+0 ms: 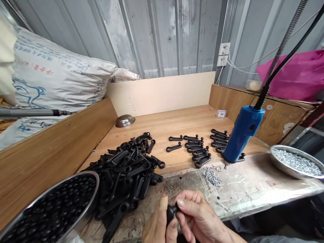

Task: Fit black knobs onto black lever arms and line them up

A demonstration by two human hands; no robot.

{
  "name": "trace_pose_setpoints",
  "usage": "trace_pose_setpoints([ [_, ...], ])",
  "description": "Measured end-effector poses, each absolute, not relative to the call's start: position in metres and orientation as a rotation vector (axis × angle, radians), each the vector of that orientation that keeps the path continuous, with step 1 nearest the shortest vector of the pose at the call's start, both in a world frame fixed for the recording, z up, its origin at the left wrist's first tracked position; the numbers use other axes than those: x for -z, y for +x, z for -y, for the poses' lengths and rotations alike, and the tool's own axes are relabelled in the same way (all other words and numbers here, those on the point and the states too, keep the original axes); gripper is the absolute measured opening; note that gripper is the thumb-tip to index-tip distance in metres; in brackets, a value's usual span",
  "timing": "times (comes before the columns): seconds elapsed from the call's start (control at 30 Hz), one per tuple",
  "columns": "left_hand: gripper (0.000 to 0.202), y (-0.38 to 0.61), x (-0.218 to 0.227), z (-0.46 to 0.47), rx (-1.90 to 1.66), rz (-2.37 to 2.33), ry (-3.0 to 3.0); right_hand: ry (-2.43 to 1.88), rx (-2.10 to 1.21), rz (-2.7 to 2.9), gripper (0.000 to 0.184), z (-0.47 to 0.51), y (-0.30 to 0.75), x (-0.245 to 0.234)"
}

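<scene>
At the front edge of the bench, my left hand (159, 221) is closed around a black plastic crank handle (171, 213), most of it hidden by the fingers. My right hand (193, 212) meets it from the right, thumb and fingers pinching a small black knob (176, 207) at the handle's end. To the left lies a heap of loose black crank arms (131, 168) with ringed ends. Beyond my hands, crank handles with knobs (198, 148) lie in rows. A little pile of silver screws (212, 176) lies just past my right hand.
A blue electric screwdriver (239, 135) hangs upright from a spring at the right. A metal bowl of screws (274, 160) stands at far right, a basin (97, 184) of black knobs at near left. An upturned metal bowl (125, 120) lies behind, and wooden boards (162, 94) border the bench.
</scene>
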State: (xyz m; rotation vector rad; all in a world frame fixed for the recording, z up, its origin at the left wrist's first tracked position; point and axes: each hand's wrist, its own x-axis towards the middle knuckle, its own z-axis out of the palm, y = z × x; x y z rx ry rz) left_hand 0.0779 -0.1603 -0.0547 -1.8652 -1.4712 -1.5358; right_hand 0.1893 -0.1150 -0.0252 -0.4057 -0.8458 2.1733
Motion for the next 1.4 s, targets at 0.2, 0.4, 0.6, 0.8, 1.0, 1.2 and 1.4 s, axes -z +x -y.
trace_pose_setpoints([
  [0.2,0.045,0.078,0.064,0.146,1.509,1.65,-1.868,-0.824,-1.903,1.157,0.054,0.099,0.184,0.017],
  [0.4,0.052,0.069,0.076,0.137,1.6,1.897,-2.028,-0.949,-1.666,1.765,0.037,0.055,0.192,0.001],
  [0.6,0.052,0.036,0.102,0.151,1.898,2.019,-1.596,-1.225,-0.832,2.42,0.014,0.003,0.198,-0.017],
  [0.8,0.049,0.017,0.124,0.157,1.815,1.96,-1.642,-1.552,-0.191,2.666,0.02,-0.043,0.189,-0.001],
  [1.0,0.044,0.034,0.118,0.158,2.075,2.008,-1.485,-1.542,0.084,2.711,0.02,-0.047,0.172,0.015],
  [1.2,0.036,0.034,0.119,0.158,2.136,2.066,-1.459,-1.272,-0.051,2.89,0.012,-0.027,0.124,0.025],
  [1.4,0.027,0.02,0.128,0.157,1.975,1.942,-1.593,-1.393,-0.116,2.76,0.018,-0.037,0.123,0.03],
])
